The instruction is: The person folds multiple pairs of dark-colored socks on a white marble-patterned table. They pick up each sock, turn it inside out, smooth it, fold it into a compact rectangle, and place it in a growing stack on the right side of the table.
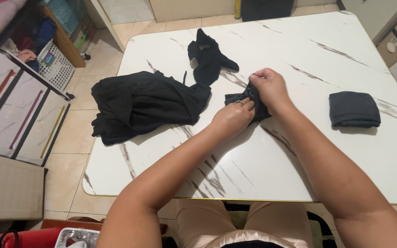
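Black cloth (246, 102) gripped by left hand (232, 117) and right hand (269, 87).

arms – bare, no sleeves | left finger – ring | lap – pinkish-beige shorts

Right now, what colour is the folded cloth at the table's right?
Dark grey folded cloth, seen in the head view.
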